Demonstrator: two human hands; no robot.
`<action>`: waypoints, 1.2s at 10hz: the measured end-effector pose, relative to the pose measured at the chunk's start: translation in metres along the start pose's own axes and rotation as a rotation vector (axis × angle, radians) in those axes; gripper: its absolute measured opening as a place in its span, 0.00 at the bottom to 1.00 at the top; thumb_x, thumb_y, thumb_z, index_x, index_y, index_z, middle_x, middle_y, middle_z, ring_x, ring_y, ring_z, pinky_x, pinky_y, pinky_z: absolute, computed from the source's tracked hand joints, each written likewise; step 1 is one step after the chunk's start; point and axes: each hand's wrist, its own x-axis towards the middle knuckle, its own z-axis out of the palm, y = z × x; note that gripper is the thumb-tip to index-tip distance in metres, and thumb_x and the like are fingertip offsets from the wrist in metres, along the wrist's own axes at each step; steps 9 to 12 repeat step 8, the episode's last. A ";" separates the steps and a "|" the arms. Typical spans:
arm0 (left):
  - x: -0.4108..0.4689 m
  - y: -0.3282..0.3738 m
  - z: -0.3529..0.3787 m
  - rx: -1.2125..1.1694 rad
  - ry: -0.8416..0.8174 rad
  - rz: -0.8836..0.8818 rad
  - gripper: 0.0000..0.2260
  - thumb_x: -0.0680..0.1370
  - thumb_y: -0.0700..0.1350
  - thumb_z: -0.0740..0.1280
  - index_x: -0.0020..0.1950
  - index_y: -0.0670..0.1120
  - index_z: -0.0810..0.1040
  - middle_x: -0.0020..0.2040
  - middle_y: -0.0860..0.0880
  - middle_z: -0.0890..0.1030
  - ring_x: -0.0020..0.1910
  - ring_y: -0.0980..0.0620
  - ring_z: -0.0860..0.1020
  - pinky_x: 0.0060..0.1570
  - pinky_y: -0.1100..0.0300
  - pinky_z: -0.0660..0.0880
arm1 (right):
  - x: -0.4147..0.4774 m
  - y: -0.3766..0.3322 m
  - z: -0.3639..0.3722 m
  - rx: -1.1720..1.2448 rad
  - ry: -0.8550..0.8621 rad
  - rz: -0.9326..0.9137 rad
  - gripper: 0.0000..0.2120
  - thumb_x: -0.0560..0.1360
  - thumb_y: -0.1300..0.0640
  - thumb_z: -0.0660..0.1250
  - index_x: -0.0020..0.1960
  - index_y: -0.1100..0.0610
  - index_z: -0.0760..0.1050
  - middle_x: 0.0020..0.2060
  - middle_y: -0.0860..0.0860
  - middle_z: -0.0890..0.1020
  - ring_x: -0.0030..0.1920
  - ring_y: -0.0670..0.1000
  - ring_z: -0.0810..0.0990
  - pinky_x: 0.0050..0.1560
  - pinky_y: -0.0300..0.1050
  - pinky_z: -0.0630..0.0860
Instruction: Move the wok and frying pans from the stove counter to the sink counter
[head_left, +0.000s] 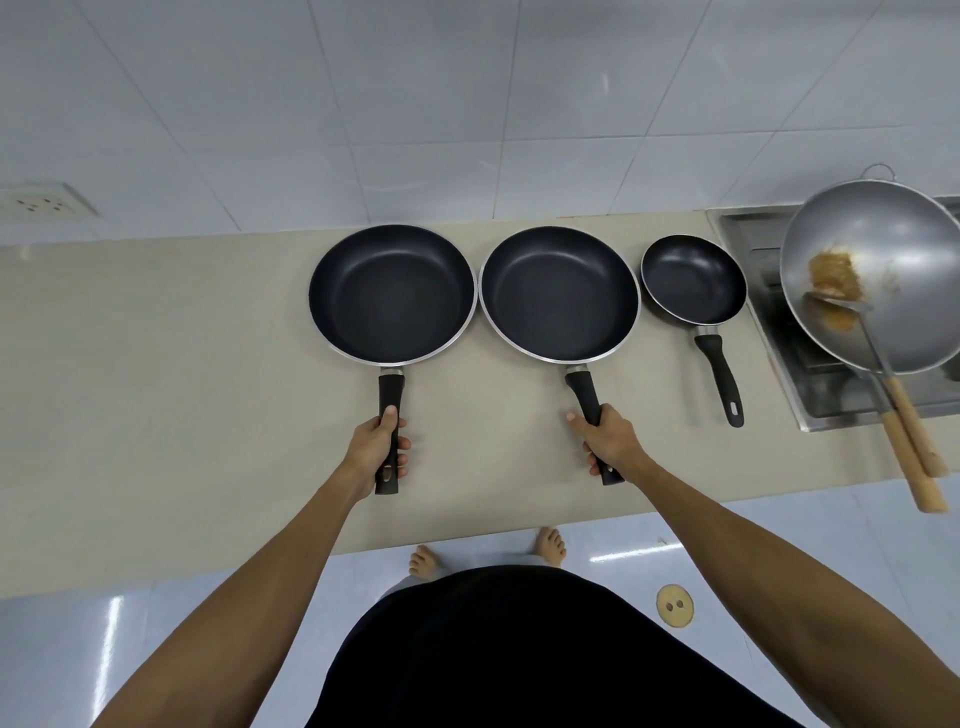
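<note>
Three black non-stick frying pans stand in a row on the beige counter (156, 364), handles toward me. My left hand (376, 449) grips the handle of the left large pan (392, 293). My right hand (608, 441) grips the handle of the middle large pan (558, 293). A small frying pan (693, 280) sits untouched to their right. At the far right a steel wok (878, 270) with brownish food residue rests tilted on the stove, a metal spatula (852, 312) with a wooden handle lying in it.
The steel stove (779, 332) is set into the counter at the right. Two wooden handles (914, 457) stick out past the counter's front edge. A wall socket (44, 200) sits on the tiled wall at left. My bare feet stand on the glossy floor below.
</note>
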 end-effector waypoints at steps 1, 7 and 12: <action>0.000 0.002 -0.002 0.019 -0.016 0.009 0.17 0.85 0.55 0.59 0.56 0.41 0.74 0.36 0.43 0.77 0.27 0.48 0.73 0.27 0.56 0.77 | -0.002 -0.002 -0.001 -0.052 -0.002 -0.001 0.21 0.81 0.47 0.67 0.60 0.63 0.68 0.41 0.60 0.78 0.29 0.55 0.75 0.30 0.49 0.80; -0.035 -0.003 -0.014 1.046 0.077 0.366 0.32 0.79 0.54 0.70 0.75 0.39 0.62 0.68 0.37 0.72 0.64 0.37 0.74 0.62 0.43 0.74 | -0.033 0.000 -0.005 -0.389 0.056 -0.050 0.22 0.79 0.56 0.67 0.67 0.64 0.63 0.56 0.64 0.76 0.48 0.61 0.76 0.34 0.48 0.73; -0.052 -0.005 -0.009 1.438 0.222 0.591 0.37 0.77 0.62 0.66 0.78 0.42 0.60 0.75 0.41 0.66 0.71 0.39 0.66 0.69 0.44 0.66 | -0.038 -0.004 -0.017 -0.472 0.095 -0.114 0.24 0.78 0.56 0.68 0.68 0.65 0.64 0.60 0.65 0.76 0.54 0.64 0.78 0.50 0.55 0.77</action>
